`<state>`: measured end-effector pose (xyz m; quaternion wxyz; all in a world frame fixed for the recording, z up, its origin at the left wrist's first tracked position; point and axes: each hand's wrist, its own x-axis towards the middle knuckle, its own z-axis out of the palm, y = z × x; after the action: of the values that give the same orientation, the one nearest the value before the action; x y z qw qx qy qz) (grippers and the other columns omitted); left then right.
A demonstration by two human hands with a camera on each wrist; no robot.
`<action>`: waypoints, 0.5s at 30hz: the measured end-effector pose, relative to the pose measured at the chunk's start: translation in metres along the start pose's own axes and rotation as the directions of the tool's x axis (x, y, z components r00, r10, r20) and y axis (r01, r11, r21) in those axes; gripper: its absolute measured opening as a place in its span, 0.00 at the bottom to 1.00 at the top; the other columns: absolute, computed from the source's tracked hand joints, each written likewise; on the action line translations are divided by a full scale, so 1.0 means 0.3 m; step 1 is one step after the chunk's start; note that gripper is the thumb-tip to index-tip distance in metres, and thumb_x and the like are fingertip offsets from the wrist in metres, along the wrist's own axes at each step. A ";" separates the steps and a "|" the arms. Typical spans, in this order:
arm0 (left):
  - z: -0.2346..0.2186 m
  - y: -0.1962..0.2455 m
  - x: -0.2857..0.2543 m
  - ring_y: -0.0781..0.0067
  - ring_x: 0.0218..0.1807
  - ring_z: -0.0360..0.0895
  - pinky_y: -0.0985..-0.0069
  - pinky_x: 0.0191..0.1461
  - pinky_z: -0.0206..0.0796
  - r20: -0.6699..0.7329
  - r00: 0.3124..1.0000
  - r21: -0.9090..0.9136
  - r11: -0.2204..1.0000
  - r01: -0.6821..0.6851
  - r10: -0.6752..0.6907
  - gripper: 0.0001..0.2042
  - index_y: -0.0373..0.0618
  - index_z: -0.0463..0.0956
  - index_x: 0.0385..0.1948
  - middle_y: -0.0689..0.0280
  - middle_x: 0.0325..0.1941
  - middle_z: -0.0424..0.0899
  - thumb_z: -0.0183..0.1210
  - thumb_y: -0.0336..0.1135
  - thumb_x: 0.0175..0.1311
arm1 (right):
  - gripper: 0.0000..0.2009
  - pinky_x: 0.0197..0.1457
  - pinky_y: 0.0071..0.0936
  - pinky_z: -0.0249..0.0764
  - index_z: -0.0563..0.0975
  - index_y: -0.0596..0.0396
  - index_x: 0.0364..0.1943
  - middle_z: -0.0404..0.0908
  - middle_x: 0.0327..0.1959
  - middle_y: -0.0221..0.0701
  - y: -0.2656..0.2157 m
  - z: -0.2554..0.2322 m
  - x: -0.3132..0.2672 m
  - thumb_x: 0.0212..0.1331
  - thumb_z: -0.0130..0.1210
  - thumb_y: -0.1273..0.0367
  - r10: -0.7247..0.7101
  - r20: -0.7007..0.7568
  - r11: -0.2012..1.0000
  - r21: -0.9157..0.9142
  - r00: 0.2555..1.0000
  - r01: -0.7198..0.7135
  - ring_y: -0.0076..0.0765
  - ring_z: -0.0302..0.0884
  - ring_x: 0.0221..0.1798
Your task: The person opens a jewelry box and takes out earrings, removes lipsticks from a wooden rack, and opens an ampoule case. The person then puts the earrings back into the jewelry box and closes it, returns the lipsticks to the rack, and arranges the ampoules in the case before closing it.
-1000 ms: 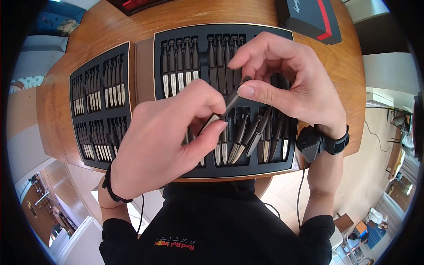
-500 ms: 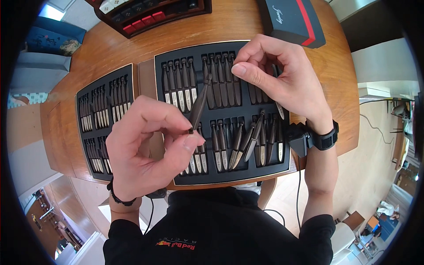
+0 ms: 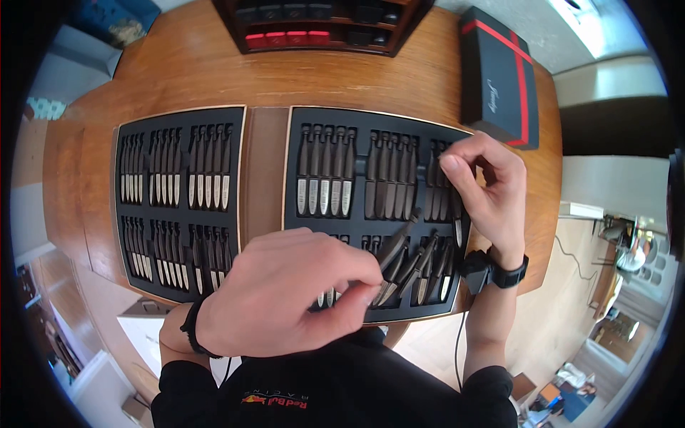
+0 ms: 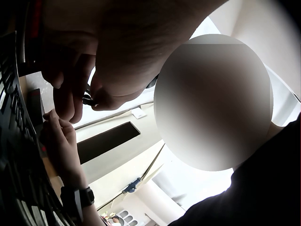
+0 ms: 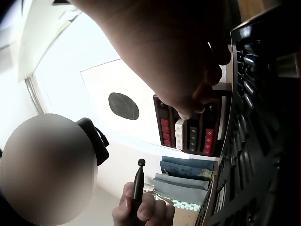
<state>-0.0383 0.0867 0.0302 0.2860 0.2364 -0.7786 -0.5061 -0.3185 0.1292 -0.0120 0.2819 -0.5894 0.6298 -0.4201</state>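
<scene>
My left hand (image 3: 285, 292) has its fingers curled tight around a small dark knife (image 3: 397, 246). I hold it over the lower right part of the big black tray (image 3: 360, 118), just above the other knives lying there. My right hand (image 3: 485, 185) rests on the top right row of the tray, and its fingers are bent and pinching a knife handle (image 3: 437, 171) there. The tray sits on the wooden counter (image 3: 200, 71).
</scene>
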 end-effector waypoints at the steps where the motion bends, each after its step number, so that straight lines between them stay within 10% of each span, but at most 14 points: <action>1: -0.003 -0.001 0.000 0.64 0.29 0.86 0.73 0.34 0.75 0.010 1.000 0.008 1.000 -0.005 0.005 0.08 0.47 0.84 0.36 0.65 0.29 0.88 0.72 0.22 0.58 | 0.06 0.31 0.18 0.66 0.84 0.58 0.35 0.81 0.26 0.23 0.000 0.001 -0.005 0.66 0.71 0.70 0.003 -0.019 1.000 -0.008 1.000 -0.003 0.15 0.71 0.27; 15: 0.034 -0.051 -0.024 0.61 0.24 0.77 0.67 0.30 0.69 -0.064 0.981 0.016 0.983 -0.184 0.185 0.08 0.46 0.75 0.35 0.66 0.23 0.75 0.66 0.25 0.63 | 0.05 0.40 0.16 0.66 0.82 0.57 0.40 0.79 0.33 0.18 0.034 -0.021 0.010 0.71 0.67 0.71 0.101 0.042 0.995 -0.015 0.994 -0.101 0.12 0.70 0.35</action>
<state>-0.0389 0.0923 0.0113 0.3556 0.1809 -0.7900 -0.4656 -0.3295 0.1271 -0.0174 0.3123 -0.5676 0.6553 -0.3885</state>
